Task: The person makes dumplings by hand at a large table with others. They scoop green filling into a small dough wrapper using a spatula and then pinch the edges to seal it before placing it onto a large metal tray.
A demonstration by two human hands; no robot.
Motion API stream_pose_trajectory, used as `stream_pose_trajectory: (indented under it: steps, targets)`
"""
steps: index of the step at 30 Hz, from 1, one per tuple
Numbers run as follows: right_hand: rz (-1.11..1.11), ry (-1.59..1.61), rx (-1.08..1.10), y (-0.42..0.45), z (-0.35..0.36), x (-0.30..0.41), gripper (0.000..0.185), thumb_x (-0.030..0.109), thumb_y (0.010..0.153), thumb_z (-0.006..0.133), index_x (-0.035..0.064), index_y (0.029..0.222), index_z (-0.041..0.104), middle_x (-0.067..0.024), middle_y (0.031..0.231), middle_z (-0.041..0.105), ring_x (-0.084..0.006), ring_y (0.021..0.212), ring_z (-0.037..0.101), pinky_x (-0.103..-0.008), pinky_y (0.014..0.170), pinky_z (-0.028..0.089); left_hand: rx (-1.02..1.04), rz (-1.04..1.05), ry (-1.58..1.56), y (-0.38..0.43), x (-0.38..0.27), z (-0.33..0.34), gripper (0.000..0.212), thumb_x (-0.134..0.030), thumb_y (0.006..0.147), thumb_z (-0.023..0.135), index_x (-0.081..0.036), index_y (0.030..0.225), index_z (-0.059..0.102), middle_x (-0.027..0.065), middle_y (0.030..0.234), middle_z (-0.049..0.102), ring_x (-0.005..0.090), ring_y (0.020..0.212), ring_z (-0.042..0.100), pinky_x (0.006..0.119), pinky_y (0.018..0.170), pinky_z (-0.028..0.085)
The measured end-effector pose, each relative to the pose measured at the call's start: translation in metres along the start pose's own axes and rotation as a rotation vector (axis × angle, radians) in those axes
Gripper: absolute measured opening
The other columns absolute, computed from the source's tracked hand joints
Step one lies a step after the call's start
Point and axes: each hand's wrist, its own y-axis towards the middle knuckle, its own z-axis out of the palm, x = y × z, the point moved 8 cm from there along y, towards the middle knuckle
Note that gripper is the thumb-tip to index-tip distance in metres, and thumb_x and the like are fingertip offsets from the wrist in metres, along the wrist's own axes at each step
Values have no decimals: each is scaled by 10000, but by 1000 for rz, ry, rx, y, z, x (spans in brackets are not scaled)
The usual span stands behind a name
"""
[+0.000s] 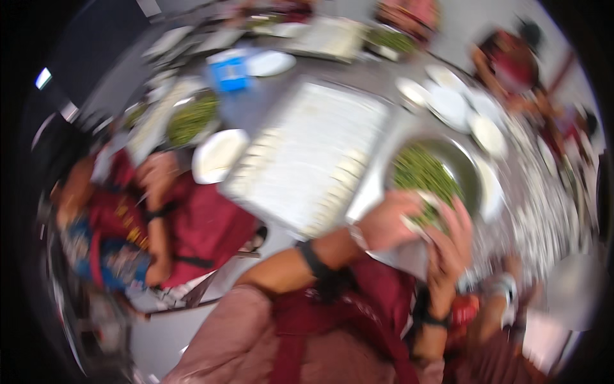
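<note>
Both of my hands are raised at the near edge of a steel bowl (463,168) of chopped green filling (419,168). Between my left hand (389,220) and my right hand (451,237) is a pale dough wrapper (410,224), curved around some green filling. Motion blur hides the exact finger contacts. Left of the bowl lies a large white tray (312,129). Pale dumplings (338,189) line its right side, and another row (259,151) runs along its left side.
A co-worker in a dark red apron (211,230) sits close on my left, near a white plate (219,156) and another bowl of green filling (194,117). Several white plates (446,105) lie beyond my bowl. A blue box (229,72) stands farther back. Another person's arm (494,297) is at right.
</note>
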Motion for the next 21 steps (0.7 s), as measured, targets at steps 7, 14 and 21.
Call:
stream_pose_trajectory:
  steps: [7, 14, 21]
  targets:
    - [145, 47, -41, -9, -12, 1, 64, -44, 823, 572, -17, 855, 621, -193, 1191, 631, -432, 1207, 526, -500, 1020, 410, 119, -188, -181, -7, -9, 25, 102, -102, 867, 591, -60, 944, 643, 137, 1107, 556, 319, 1099, 544, 449, 920, 462]
    - [214, 122, -168, 1, -13, -16, 79, -10, 764, 686, -7, 840, 664, -177, 1120, 669, -385, 1144, 587, -457, 973, 452, -9, -786, -1327, -3, -5, 28, 448, -238, 1041, 378, 41, 1391, 399, 154, 1302, 534, 210, 1154, 573, 388, 983, 500]
    - [237, 106, -274, -1, -25, -18, 119, -5, 733, 721, -4, 840, 668, -144, 1088, 685, -362, 1105, 614, -429, 927, 484, 140, -583, -865, 6, -10, 30, 457, -134, 938, 615, 35, 1343, 485, 92, 1201, 598, 153, 1074, 591, 330, 954, 506]
